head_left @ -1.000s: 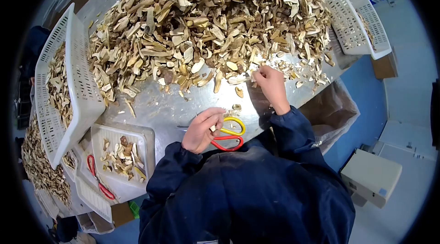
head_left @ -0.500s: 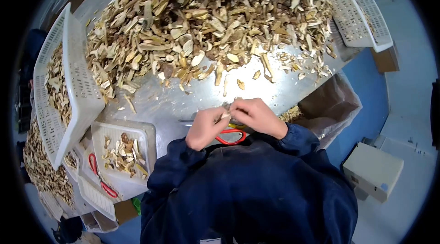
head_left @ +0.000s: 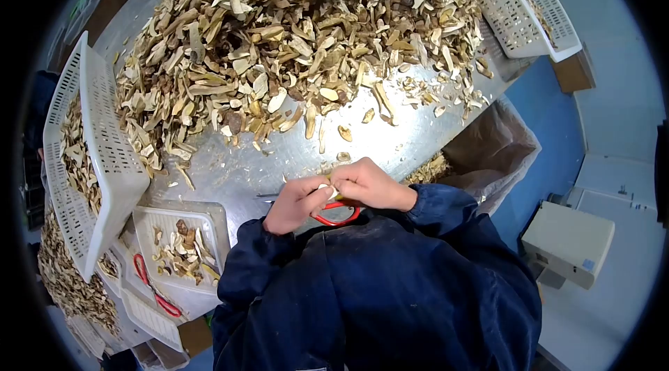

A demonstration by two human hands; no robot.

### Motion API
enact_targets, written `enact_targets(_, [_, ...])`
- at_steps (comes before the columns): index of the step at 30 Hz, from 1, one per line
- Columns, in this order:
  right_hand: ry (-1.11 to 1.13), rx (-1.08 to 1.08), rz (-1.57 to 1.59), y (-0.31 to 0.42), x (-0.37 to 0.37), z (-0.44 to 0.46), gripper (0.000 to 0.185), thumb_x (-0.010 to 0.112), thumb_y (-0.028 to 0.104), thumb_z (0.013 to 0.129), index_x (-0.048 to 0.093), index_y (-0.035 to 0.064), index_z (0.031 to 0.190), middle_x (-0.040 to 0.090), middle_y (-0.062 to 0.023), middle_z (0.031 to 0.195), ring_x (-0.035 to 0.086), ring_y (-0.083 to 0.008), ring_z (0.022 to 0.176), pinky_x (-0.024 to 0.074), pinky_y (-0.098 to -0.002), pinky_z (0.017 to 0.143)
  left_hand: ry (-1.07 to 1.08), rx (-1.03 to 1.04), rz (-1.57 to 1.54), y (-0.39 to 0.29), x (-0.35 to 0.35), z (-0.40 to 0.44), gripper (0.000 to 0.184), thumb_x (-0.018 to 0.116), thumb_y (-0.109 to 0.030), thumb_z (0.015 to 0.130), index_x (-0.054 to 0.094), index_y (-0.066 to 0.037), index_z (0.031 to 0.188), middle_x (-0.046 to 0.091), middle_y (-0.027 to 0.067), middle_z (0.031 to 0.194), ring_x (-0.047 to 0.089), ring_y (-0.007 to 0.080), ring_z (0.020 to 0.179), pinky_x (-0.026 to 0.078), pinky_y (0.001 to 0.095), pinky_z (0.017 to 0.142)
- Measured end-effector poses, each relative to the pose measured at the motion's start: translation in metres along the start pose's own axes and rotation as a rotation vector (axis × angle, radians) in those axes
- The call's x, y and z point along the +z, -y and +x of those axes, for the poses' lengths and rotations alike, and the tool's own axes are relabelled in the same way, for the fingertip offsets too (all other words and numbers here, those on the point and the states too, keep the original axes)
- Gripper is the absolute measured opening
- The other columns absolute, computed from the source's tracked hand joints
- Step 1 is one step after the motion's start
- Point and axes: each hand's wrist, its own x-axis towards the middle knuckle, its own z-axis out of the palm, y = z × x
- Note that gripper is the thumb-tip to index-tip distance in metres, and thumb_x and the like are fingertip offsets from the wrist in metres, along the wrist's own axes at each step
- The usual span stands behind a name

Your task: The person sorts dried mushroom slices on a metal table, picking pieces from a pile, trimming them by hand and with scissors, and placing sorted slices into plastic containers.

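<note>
In the head view, the person's left hand (head_left: 291,205) and right hand (head_left: 369,186) meet, fingers curled, pinching a pale piece (head_left: 328,190) between them; whether more lies under the fingers cannot be told. It looks like dried mushroom, so it is probably light, stiff and brittle, not slippery, and best taken by its thicker edges with light fingertip pressure, since thin rims might snap. Counting from the hands, there is one heap (head_left: 306,29) of such pieces at twelve o'clock, too many to number. Two large perforated baskets stand out, the left basket (head_left: 115,137) near ten and the right basket (head_left: 505,19) between one and two. Two pairs of scissors show: the near scissors (head_left: 357,215) at six, partly hidden, and the far scissors (head_left: 167,306) at eight, beside one shallow tray (head_left: 174,212) of pieces. One lined bin (head_left: 519,141) sits between two and three.
</note>
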Motion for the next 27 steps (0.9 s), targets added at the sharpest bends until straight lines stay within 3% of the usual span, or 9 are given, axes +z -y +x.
enact_targets(4, [-0.078,0.128,0.483,0.004,-0.011,0.001,0.014,0.048,0.007,0.085,0.058,0.0044,0.076,0.051,0.0052,0.070,0.041,-0.0044,0.059,0.0354,-0.0210,0.054,0.090,0.000,-0.356,0.003,-0.006,0.002,0.020,0.050,-0.016,0.091,0.058,0.000,0.081,0.049,0.0001,0.061,0.045,0.0074,0.052,0.034,0.0208,0.050])
enact_targets(8, [-0.770,0.010,0.704,-0.038,-0.092,0.000,0.020,0.041,0.012,0.093,0.058,0.0004,0.095,0.046,0.0002,0.051,0.036,-0.0071,0.042,0.0285,-0.0223,0.042,0.172,0.087,-0.750,0.009,-0.011,-0.002,0.018,0.045,-0.013,0.089,0.054,0.001,0.081,0.052,0.0044,0.064,0.044,0.0091,0.048,0.033,0.0211,0.044])
enact_targets(13, [-0.840,0.224,-0.529,-0.040,-0.095,0.004,0.020,0.057,0.022,0.083,0.063,0.0037,0.079,0.061,-0.0138,0.060,0.057,-0.0256,0.049,0.0444,-0.0350,0.049,0.124,0.060,-0.931,0.022,-0.013,0.000,0.015,0.043,-0.011,0.086,0.052,0.001,0.087,0.053,0.0095,0.079,0.042,0.0095,0.049,0.031,0.0208,0.039])
enact_targets(14, [-0.771,0.286,-0.735,-0.040,-0.093,0.005,0.019,0.061,0.023,0.078,0.063,0.0050,0.082,0.063,-0.0184,0.069,0.063,-0.0339,0.065,0.0488,-0.0403,0.060,0.139,0.066,-0.944,0.024,-0.011,0.000,0.014,0.044,-0.011,0.086,0.052,0.001,0.088,0.052,0.0094,0.080,0.041,0.0091,0.051,0.031,0.0205,0.040])
enact_targets(17, [-0.707,0.349,-0.834,-0.046,-0.093,0.012,0.021,0.061,0.024,0.076,0.063,0.0044,0.083,0.063,-0.0187,0.071,0.062,-0.0361,0.070,0.0489,-0.0426,0.063,0.163,0.095,-0.957,0.024,-0.010,0.003,0.015,0.045,-0.012,0.088,0.053,0.000,0.091,0.050,0.0081,0.082,0.040,0.0080,0.055,0.031,0.0192,0.042])
enact_targets(21, [-0.413,0.314,0.420,-0.033,-0.091,0.004,0.012,0.055,0.013,0.084,0.061,0.0029,0.087,0.056,-0.0017,0.059,0.049,-0.0100,0.047,0.0347,-0.0242,0.042,-0.031,0.073,-0.843,0.009,-0.001,0.004,0.021,0.047,-0.015,0.091,0.056,0.001,0.102,0.048,0.0043,0.081,0.038,0.0064,0.057,0.028,0.0180,0.047])
enact_targets(22, [-0.322,0.276,0.695,-0.025,-0.078,0.000,0.012,0.052,0.011,0.089,0.058,0.0006,0.090,0.047,0.0064,0.061,0.033,-0.0004,0.046,0.0231,-0.0169,0.042,-0.122,0.041,-0.792,0.005,0.002,0.005,0.023,0.048,-0.016,0.092,0.056,0.002,0.105,0.047,0.0035,0.081,0.037,0.0060,0.057,0.028,0.0178,0.048])
enact_targets(23, [-0.170,0.216,0.938,-0.026,-0.068,-0.003,0.016,0.055,0.014,0.089,0.057,-0.0017,0.094,0.048,0.0053,0.060,0.033,-0.0017,0.044,0.0234,-0.0179,0.040,-0.145,0.048,-0.712,0.001,0.006,0.008,0.025,0.048,-0.016,0.092,0.056,0.001,0.109,0.048,0.0027,0.082,0.038,0.0061,0.057,0.028,0.0177,0.050])
enact_targets(27, [0.075,0.246,1.052,-0.021,-0.013,0.002,0.016,0.055,0.013,0.091,0.057,-0.0006,0.099,0.049,0.0031,0.065,0.032,-0.0014,0.046,0.0211,-0.0171,0.040,-0.176,0.049,-0.538,-0.003,0.010,0.017,0.026,0.050,-0.016,0.093,0.056,0.001,0.113,0.049,-0.0017,0.081,0.039,0.0053,0.060,0.029,0.0180,0.053])
